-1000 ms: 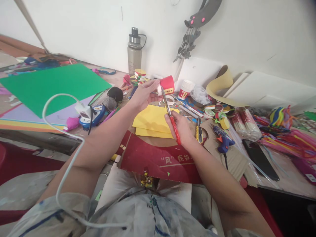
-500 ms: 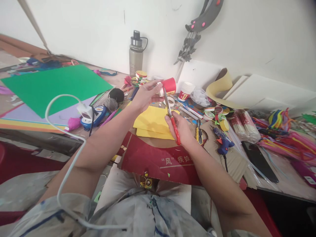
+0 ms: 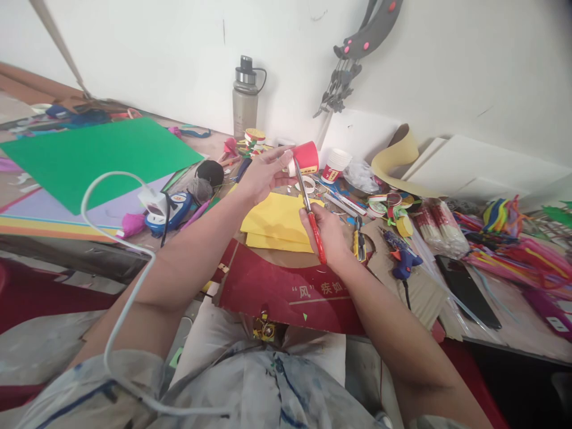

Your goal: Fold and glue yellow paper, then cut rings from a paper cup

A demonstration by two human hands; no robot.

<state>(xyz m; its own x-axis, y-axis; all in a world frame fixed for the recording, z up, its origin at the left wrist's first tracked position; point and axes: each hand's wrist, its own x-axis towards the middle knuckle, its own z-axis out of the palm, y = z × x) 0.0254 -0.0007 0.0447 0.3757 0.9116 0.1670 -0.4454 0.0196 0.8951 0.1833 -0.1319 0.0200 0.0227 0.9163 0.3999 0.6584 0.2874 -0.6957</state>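
Note:
My left hand [image 3: 268,170] is closed on a red and white paper cup [image 3: 306,157], held on its side above the table. My right hand [image 3: 329,229] grips red-handled scissors [image 3: 316,233]. Their blades point up and away, and the tips are at the cup's side near its white part; whether they are cutting into it I cannot tell. Below the hands lie yellow sheets [image 3: 272,221] on a dark red printed board [image 3: 286,286]. Upright behind the scissors stand white and red paper cups [image 3: 336,165].
A grey bottle [image 3: 245,101] stands against the wall. On the left lie a green sheet [image 3: 111,155] and a blue power strip [image 3: 168,215]; a white cable [image 3: 118,328] crosses my left arm. On the right are a glue gun [image 3: 400,253], a yellow cutter [image 3: 360,241] and a black phone [image 3: 467,292].
Both hands stay almost where they were, with the cup and scissors still held. The whole view has shifted slightly.

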